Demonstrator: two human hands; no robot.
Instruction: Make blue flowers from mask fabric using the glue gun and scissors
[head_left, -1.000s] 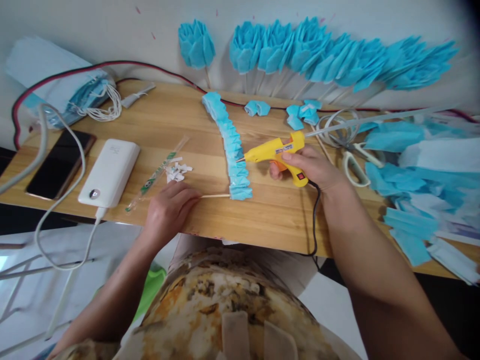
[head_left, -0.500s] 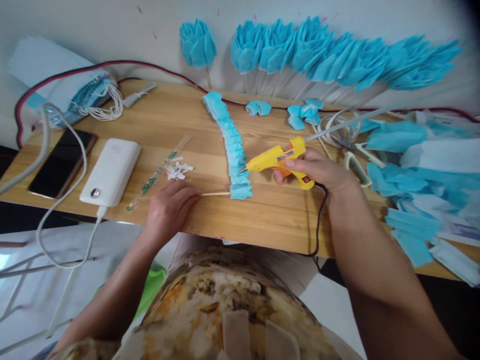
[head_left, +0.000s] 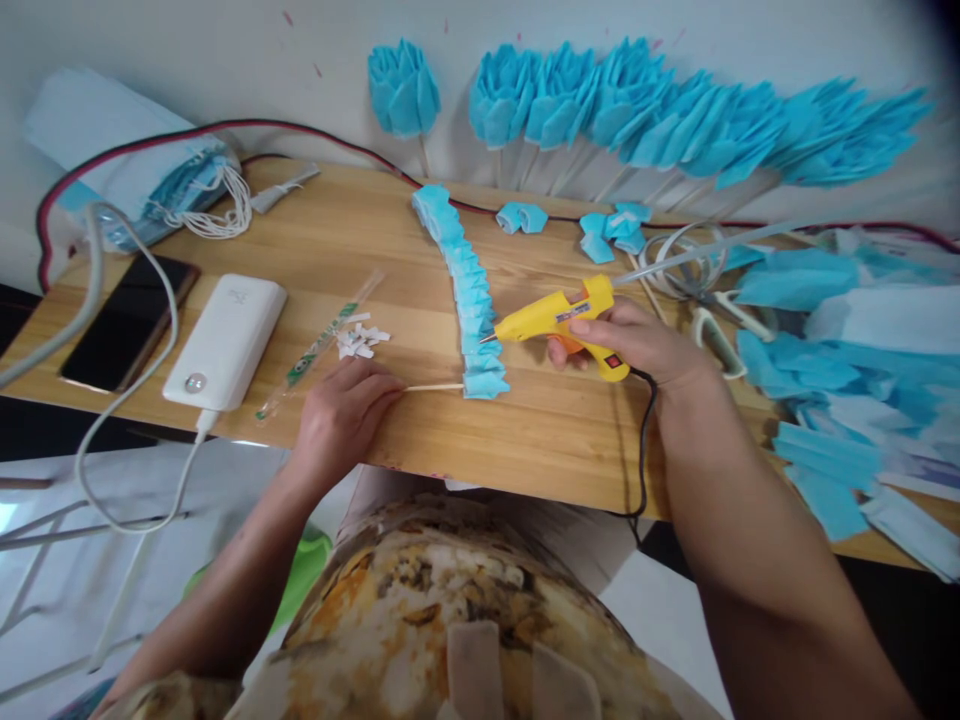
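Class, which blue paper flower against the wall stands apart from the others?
The leftmost blue paper flower, alone beyond a gap; the other flowers overlap.

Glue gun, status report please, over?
Right hand grips glue gun, nozzle at blue pleated strip. Left hand pinches wooden stick. Nothing in the way.

I wear the single camera on my head. It looks forward and steeply down, so my chest (head_left: 465,620) fills the frame at 6 o'clock and the wall (head_left: 187,40) runs across 12 o'clock. It sits close: the counter (head_left: 555,440) spans nearly the whole width. My left hand (head_left: 337,415) comes in from 7 o'clock and my right hand (head_left: 637,340) from 5 o'clock. Straight lines bow towards the edges of the frame.
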